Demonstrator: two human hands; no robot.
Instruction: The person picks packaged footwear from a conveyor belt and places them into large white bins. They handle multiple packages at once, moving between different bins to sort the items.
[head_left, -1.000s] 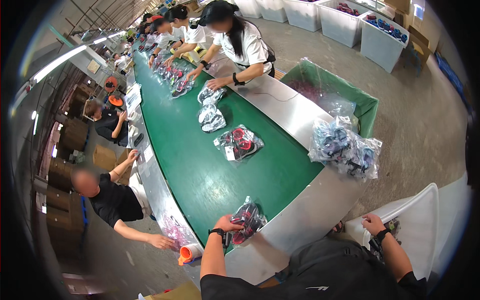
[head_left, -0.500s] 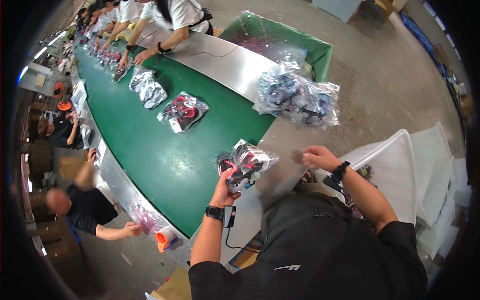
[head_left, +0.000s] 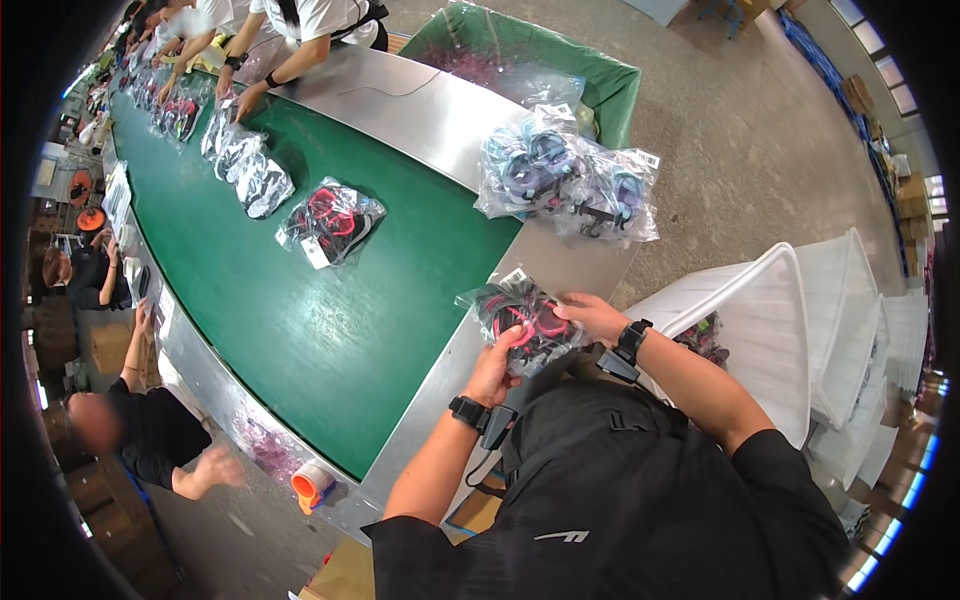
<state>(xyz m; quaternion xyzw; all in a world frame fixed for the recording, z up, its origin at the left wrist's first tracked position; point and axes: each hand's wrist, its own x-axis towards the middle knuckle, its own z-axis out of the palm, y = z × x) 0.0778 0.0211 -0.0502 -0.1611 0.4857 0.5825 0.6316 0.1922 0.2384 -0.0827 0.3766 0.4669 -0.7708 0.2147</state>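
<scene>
A clear plastic bag of black-and-red footwear, apparently sandals (head_left: 528,312), is held in front of me above the metal end plate of the conveyor. My left hand (head_left: 492,372) grips its near left side, thumb on top. At the bag's right edge, the fingers of my right hand (head_left: 594,318) are closed on the plastic. Farther off, a similar red-and-black bag (head_left: 330,222) lies on the green belt (head_left: 380,330). Several bags with bluish footwear (head_left: 540,165) are heaped at the belt's right corner, and silvery-looking bags (head_left: 245,170) lie toward the far left.
A white bin (head_left: 770,330) holding bagged goods stands at my right. Beyond the metal ledge is a green-lined container (head_left: 610,95). An orange-and-white tape roll (head_left: 312,482) sits on the left rail. Co-workers stand along both sides; one co-worker's hand (head_left: 250,100) touches the silvery bags.
My right hand has come left and taken hold of the bag, which my left hand has brought nearer and rightward. The far co-worker's hands have shifted onto the silvery bags.
</scene>
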